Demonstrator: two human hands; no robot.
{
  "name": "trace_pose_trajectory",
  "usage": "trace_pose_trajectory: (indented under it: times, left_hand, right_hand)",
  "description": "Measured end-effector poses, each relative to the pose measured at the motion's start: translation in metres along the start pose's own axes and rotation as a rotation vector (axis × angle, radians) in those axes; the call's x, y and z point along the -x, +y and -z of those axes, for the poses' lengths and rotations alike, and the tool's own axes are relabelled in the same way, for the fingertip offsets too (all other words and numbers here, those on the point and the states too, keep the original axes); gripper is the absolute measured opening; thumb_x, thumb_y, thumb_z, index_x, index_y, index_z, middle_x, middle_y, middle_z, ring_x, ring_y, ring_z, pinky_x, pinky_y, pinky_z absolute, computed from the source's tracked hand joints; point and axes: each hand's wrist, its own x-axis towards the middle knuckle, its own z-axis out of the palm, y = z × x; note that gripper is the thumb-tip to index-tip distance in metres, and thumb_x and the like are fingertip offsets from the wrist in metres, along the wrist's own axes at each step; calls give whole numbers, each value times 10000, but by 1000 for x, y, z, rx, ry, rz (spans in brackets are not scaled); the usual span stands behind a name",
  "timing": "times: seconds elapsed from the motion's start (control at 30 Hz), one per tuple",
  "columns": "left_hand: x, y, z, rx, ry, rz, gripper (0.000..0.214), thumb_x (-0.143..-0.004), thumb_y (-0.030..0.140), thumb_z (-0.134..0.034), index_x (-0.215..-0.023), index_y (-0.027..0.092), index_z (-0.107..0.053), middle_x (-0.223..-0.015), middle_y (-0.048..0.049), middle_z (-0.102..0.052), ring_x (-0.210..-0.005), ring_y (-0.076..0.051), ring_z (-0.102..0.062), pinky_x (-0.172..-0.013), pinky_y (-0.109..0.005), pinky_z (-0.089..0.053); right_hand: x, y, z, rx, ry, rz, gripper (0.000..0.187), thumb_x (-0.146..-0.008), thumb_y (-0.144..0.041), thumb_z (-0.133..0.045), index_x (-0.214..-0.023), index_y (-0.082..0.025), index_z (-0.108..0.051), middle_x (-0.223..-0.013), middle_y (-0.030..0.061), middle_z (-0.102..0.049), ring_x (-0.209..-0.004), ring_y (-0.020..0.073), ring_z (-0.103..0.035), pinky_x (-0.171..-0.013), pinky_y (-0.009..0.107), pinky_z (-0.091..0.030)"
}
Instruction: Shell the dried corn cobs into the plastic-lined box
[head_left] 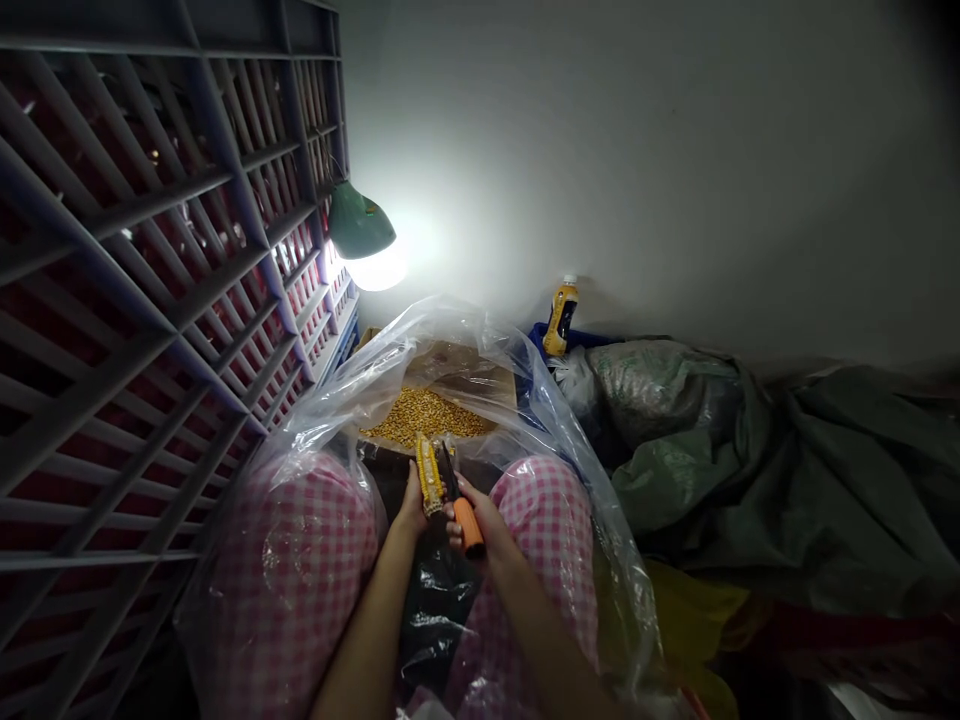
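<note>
My left hand point(409, 500) is closed around a corn cob point(429, 478), held upright with yellow kernels along its sides and a paler, bare strip down the middle. Beside it, my right hand point(476, 515) grips a tool with an orange handle point(469, 528) and a dark, narrow working end that points up next to the cob. Whether that end touches the cob I cannot tell. Just beyond both hands, a heap of loose corn kernels point(424, 415) lies in a cardboard box point(480, 370).
Clear plastic sheeting point(450, 315) drapes over the box and my knees. A slatted plastic crate wall point(172, 330) rises at left, with a lit green lamp point(363, 222) hanging from it. A yellow-labelled bottle point(561, 318) and dark green cloth point(697, 490) are at right.
</note>
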Motion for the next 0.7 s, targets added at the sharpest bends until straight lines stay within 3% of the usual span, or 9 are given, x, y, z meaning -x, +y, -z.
trace_pose_trajectory:
  times: [0.13,0.27,0.4,0.53,0.63,0.7]
  left_hand:
    - [5,2,-3,-3,-5,-49,492,-832,604,-389,-780,144,-555,-510,-21,-565,-352,-110,-518,-351,-199,-420]
    - [11,2,-5,-32,4,-74,329,-861,432,-471,-765,129,-558,-510,-17,-570,-373,-115,-536,-378,-204,-440]
    - [17,1,-6,-95,39,-122,302,-875,381,-457,-765,123,-571,-470,-16,-553,-360,-127,-531,-372,-213,-435]
    - [17,1,0,-183,95,-175,329,-885,407,-421,-774,131,-561,-479,-30,-564,-372,-140,-542,-388,-228,-449]
    - [6,1,6,-301,138,-207,314,-860,436,-453,-843,144,-569,-491,-11,-555,-415,-165,-570,-410,-248,-463]
    - [-4,2,8,-428,215,-199,361,-871,472,-395,-791,162,-562,-457,0,-526,-381,-177,-542,-381,-273,-447]
  right_hand:
    - [22,36,21,38,17,26,497,-902,-285,-296,-1387,-254,-192,-470,-73,-485,-271,94,-400,-279,167,-333]
    - [21,63,31,121,30,84,731,-804,-360,-496,-1426,-197,-149,-468,-65,-517,-288,104,-432,-288,193,-371]
    - [10,72,27,123,30,173,900,-706,-446,-596,-1428,-135,-157,-449,-74,-501,-294,97,-418,-294,198,-366]
    - [1,83,19,107,21,258,868,-667,-466,-630,-1395,-146,-284,-453,-63,-495,-355,110,-459,-338,208,-387]
    - [-1,87,13,137,30,363,745,-647,-461,-666,-1299,-168,-458,-502,-28,-529,-499,167,-569,-430,260,-461]
    - [4,82,10,141,2,431,661,-634,-434,-696,-1226,-187,-537,-598,1,-578,-657,209,-624,-538,302,-508]
